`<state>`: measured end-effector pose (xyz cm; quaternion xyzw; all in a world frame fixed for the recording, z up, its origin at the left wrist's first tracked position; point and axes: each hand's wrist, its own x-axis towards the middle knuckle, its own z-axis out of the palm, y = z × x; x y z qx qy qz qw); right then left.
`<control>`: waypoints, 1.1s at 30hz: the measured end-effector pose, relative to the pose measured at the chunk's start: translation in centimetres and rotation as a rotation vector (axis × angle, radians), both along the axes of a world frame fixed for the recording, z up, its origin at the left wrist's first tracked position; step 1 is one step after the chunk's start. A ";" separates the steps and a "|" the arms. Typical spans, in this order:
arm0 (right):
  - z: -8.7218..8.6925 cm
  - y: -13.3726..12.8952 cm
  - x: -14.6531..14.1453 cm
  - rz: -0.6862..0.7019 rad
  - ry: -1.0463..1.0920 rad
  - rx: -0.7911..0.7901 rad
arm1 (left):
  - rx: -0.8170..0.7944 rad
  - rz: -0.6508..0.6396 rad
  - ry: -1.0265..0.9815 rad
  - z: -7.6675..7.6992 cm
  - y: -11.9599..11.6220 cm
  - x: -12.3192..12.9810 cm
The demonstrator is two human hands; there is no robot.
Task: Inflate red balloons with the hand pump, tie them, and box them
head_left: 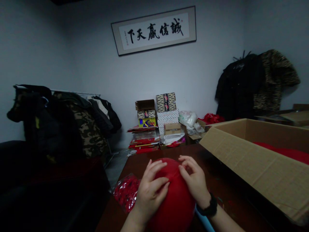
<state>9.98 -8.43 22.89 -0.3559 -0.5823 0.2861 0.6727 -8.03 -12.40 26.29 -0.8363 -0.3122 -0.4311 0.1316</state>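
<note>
A large, smooth, rounded red balloon [177,196] is in front of me at the bottom middle, over the dark brown table. My left hand [154,185] lies on its left side, fingers curved over the top and thumb bent against the surface. On the upper right side, my right hand [193,178] has its fingers bent and thumb touching the red surface; a black band is round that wrist. Both hands hold the balloon between them. Left of it lies a clear plastic bag [126,192] of red and dark items. A light-blue tube-like thing [204,220] shows partly under my right wrist.
An open cardboard box [248,164] with red material inside takes up the right side. Beyond the table [137,161] stand stacked patterned boxes [166,102], flat red packs [145,141] and plastic bags [188,119]. Coats hang on a rack [84,119] at left and on the right wall.
</note>
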 end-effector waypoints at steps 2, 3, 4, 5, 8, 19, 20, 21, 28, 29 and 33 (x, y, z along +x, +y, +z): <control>-0.2 0.1 -0.3 -0.001 0.093 -0.061 | -0.016 0.000 0.014 0.1 0.1 0.0; -0.2 0.0 -0.4 0.022 0.133 -0.095 | -0.021 0.003 0.023 0.1 0.2 0.0; -0.2 0.0 -0.4 0.054 0.168 -0.128 | -0.027 0.008 0.032 0.2 0.3 -0.1; -0.2 -0.1 -0.5 0.091 0.202 -0.159 | -0.033 0.014 0.041 0.2 0.4 -0.1; -0.1 -0.3 -0.7 0.184 0.311 -0.240 | -0.053 0.030 0.051 0.1 0.5 -0.3; 0.8 -0.8 0.0 0.317 0.098 -0.137 | -0.108 0.042 0.050 0.3 0.0 0.1; 0.9 -0.9 0.2 0.283 -0.082 -0.034 | -0.117 0.048 0.040 0.4 0.1 0.1; 1.0 -1.0 0.3 0.233 -0.257 0.061 | -0.128 0.054 0.029 0.5 0.1 0.1; 1.6 -1.4 0.5 0.038 -0.722 0.219 | -0.151 0.078 0.051 1.1 -0.1 0.3; 1.6 -1.5 0.5 0.052 -0.715 0.231 | -0.150 0.080 0.059 1.2 -0.2 0.4; 1.6 -1.6 0.3 0.064 -0.640 0.264 | -0.170 0.081 0.107 2.0 -0.6 0.5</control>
